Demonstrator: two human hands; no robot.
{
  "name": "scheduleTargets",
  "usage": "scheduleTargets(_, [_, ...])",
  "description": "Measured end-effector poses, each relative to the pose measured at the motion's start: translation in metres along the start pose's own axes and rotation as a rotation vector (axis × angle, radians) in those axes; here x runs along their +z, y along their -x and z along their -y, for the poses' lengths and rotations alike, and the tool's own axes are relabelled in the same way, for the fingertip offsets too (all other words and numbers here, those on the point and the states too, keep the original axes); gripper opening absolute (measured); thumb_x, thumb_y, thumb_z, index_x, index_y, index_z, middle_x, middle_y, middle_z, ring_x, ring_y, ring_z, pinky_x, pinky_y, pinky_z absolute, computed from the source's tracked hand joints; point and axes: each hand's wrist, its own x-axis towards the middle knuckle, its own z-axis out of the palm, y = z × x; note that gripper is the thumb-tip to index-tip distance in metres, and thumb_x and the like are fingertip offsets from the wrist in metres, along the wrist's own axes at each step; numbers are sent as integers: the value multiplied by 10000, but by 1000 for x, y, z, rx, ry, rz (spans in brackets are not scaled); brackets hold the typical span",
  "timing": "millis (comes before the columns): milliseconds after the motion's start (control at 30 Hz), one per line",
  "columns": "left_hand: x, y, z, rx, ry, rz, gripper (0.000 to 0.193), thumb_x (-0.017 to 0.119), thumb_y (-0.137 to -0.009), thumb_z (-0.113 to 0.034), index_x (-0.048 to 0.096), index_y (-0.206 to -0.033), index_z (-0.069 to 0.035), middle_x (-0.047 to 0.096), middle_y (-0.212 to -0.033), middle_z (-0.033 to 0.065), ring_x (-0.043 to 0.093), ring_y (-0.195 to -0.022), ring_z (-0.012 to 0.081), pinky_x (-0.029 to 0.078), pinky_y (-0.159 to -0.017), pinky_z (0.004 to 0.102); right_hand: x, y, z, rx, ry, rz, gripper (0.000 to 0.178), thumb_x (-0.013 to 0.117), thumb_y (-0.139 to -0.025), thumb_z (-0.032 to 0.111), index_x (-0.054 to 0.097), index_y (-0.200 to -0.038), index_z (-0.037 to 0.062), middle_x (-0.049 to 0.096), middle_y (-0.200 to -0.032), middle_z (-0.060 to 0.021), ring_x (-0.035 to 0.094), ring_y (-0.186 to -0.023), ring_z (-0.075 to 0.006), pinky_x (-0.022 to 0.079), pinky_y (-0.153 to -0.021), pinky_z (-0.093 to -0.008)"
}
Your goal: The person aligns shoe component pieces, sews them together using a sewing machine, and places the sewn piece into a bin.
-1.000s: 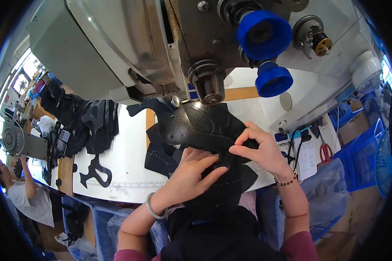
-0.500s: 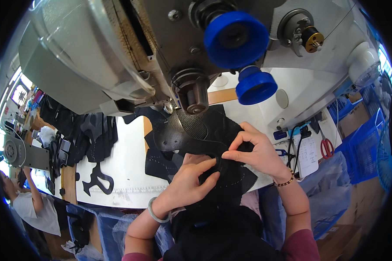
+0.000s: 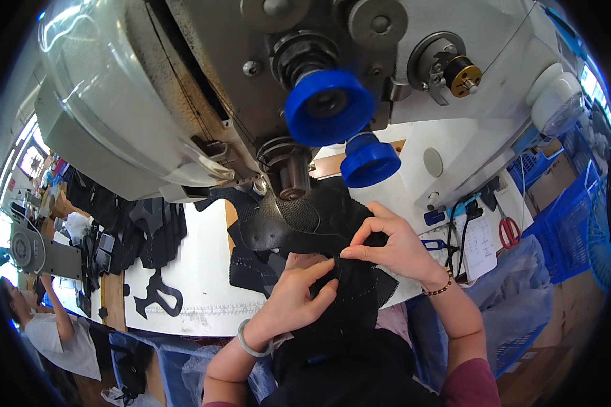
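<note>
"Fingers (image 3: 361, 254) together or apart?"

"Biggest first. A grey sewing machine (image 3: 258, 95) stands over the white table (image 3: 207, 264). At the left lies a pile of black pieces (image 3: 125, 220); the textured black piece (image 3: 271, 227) sits beneath the machine's head."

"And the hands on it?"

"Right hand (image 3: 397, 251): thumb and forefinger pinched together on the textured black piece. Left hand (image 3: 295, 295): thumb and forefinger slightly apart, touching it. Whether the other fingers grip, I can't tell."

"Anything smaller?"

"Red-handled scissors (image 3: 509, 232), off to the right."

A workshop; the sewing machine (image 3: 380, 85) (and black pieces (image 3: 163, 234)) shows it.
</note>
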Motion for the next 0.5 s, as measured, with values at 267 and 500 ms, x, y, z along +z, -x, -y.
scheduleTargets(267, [9, -2, 2, -54, -6, -87, 162, 595, -841, -136, 618, -869, 22, 538, -669, 113, 513, -671, 257, 370, -761, 340, 2, 3, 2, -29, 90, -39, 260, 767, -707, 270, 633, -758, 53, 453, -845, -89, 504, -832, -219, 414, -805, -303])
scheduleTargets(500, [12, -6, 0, -121, 51, -140, 175, 618, -842, -138, 631, -804, 32, 523, -616, 87, 470, -610, 191, 360, -640, 298, 1, 4, 1, -75, 105, -73, 250, 758, -714, 270, 637, -773, 60, 488, -885, -110, 540, -928, -277, 433, -814, -331])
